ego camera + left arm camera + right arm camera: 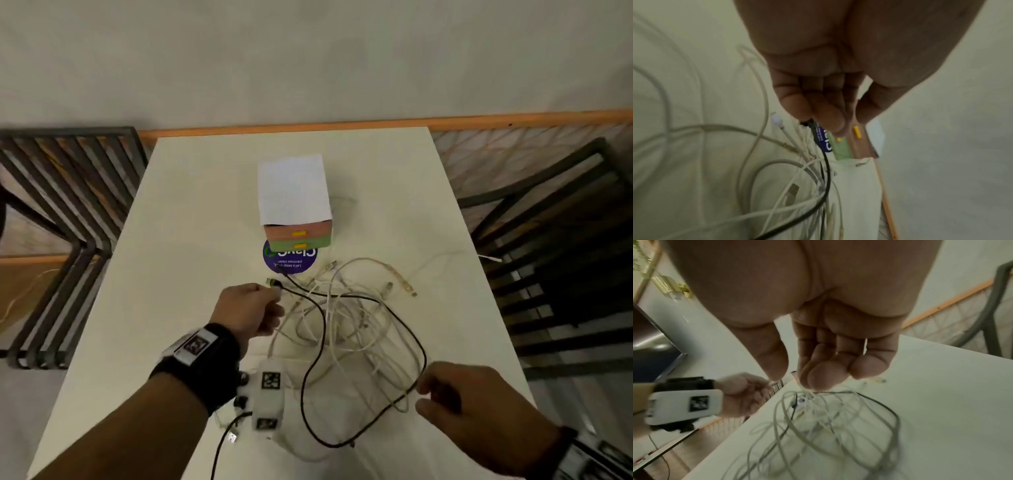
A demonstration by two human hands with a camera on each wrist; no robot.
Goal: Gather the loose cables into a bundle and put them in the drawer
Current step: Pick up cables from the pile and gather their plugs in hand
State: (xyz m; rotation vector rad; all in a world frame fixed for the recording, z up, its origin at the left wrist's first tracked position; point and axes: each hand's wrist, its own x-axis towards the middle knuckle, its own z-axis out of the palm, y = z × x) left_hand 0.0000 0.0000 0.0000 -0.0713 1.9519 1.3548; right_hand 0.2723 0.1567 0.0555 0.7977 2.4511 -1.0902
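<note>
A tangle of white cables (346,325) with one black cable (827,177) lies on the white table (191,240), in front of a small drawer unit (294,192). Its pink top drawer (298,231) and green lower drawer (299,244) are both closed. My left hand (274,301) is at the tangle's left side, and its curled fingers (830,123) pinch the black cable's plug end. My right hand (423,394) is at the near right of the tangle, with thumb and curled fingers (818,378) on either side of the cable loop. Whether it grips the loop is unclear.
A round purple sticker (291,262) lies under the front of the drawer unit. Dark metal chairs stand to the left (68,205) and to the right (565,274) of the table. One thin white cable end (489,258) reaches the table's right edge.
</note>
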